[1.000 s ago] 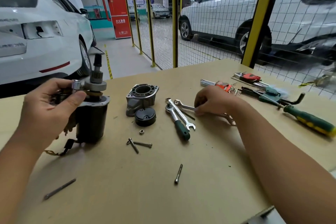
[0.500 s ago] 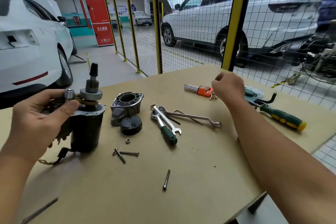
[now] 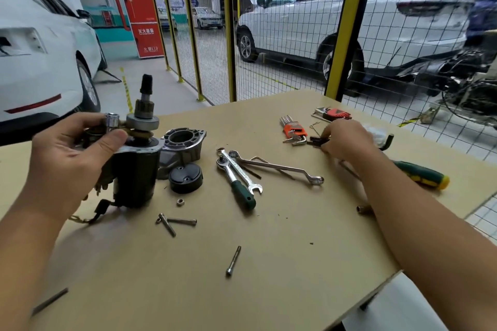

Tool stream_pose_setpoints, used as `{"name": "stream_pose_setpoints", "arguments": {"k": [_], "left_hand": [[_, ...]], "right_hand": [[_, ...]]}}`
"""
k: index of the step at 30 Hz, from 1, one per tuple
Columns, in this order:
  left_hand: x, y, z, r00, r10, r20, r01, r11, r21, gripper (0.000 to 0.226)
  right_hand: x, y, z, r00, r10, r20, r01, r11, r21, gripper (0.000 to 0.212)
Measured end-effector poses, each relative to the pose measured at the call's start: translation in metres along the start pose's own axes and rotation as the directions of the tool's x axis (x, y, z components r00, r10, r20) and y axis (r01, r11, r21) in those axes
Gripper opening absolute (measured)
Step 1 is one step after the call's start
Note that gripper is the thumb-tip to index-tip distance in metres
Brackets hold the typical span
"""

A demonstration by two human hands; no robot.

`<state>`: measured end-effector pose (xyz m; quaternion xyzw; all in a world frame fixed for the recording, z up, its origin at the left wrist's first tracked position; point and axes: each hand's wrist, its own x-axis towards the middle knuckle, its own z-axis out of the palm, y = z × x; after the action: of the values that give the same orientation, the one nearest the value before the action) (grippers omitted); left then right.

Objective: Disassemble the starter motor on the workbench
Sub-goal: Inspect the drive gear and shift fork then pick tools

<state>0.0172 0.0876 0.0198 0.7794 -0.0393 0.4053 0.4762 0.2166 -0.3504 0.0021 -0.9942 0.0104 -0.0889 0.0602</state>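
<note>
Starter motor partly stripped, next tool being picked.
Left hand [image 3: 72, 158] is gripping the motor [image 3: 134, 169] upright at left; housing [image 3: 185, 142], cap [image 3: 185, 179] and bolts [image 3: 172, 222] are lying off on the desk [image 3: 269, 263]; right hand [image 3: 347, 138] is pinching a dark tool [image 3: 314, 140] at upper right.

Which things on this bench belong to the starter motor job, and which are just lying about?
In the job: starter motor held by left hand; nose housing; black end cap; loose bolts.
Lying about: ratchet; screwdriver.
</note>
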Motion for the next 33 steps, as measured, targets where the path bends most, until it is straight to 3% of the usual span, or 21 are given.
{"name": "stream_pose_setpoints", "arguments": {"k": [4,9,14,16,19,21,24,26,29,33], "left_hand": [[-0.007,0.004,-0.003,0.999,-0.039,-0.021,0.04,0.999,0.008,0.039],[-0.009,0.009,0.002,0.997,-0.052,-0.06,0.054,0.998,0.031,0.025],[-0.007,0.013,0.01,0.993,-0.08,-0.086,0.084,0.995,0.045,0.029],[-0.007,0.015,0.01,0.992,-0.088,-0.089,0.095,0.993,0.069,0.031],[-0.011,0.022,0.013,0.99,-0.108,-0.087,0.115,0.991,0.075,0.04],[-0.012,0.029,0.014,0.988,-0.127,-0.092,0.133,0.989,0.07,0.046],[-0.012,0.031,0.015,0.98,-0.154,-0.127,0.165,0.982,0.087,0.055],[-0.011,0.03,0.017,0.977,-0.153,-0.148,0.168,0.982,0.092,0.058],[-0.01,0.023,0.018,0.976,-0.115,-0.184,0.139,0.982,0.127,0.056],[-0.007,0.012,0.016,0.978,-0.062,-0.197,0.099,0.978,0.186,0.048]], "right_hand": [[-0.003,-0.005,-0.001,0.993,-0.116,0.025,0.111,0.982,0.156,0.013],[-0.004,-0.008,0.0,0.97,-0.226,0.086,0.204,0.957,0.205,0.016],[-0.005,0.0,-0.001,0.96,-0.269,0.071,0.233,0.918,0.322,0.014],[-0.006,0.003,-0.006,0.974,-0.224,-0.021,0.209,0.865,0.457,0.011],[-0.011,0.016,-0.03,0.976,-0.027,-0.216,0.16,0.764,0.626,0.008],[-0.017,0.032,-0.051,0.971,-0.043,-0.235,0.175,0.797,0.578,0.012],[-0.032,0.053,-0.068,0.994,-0.101,-0.042,0.109,0.908,0.405,0.015],[-0.046,0.065,-0.067,0.997,-0.066,-0.036,0.075,0.91,0.407,0.014],[-0.077,0.075,-0.051,0.986,-0.055,-0.159,0.128,0.857,0.498,0.013],[-0.113,0.06,-0.012,0.91,-0.024,-0.414,0.278,0.776,0.566,0.016]]}}
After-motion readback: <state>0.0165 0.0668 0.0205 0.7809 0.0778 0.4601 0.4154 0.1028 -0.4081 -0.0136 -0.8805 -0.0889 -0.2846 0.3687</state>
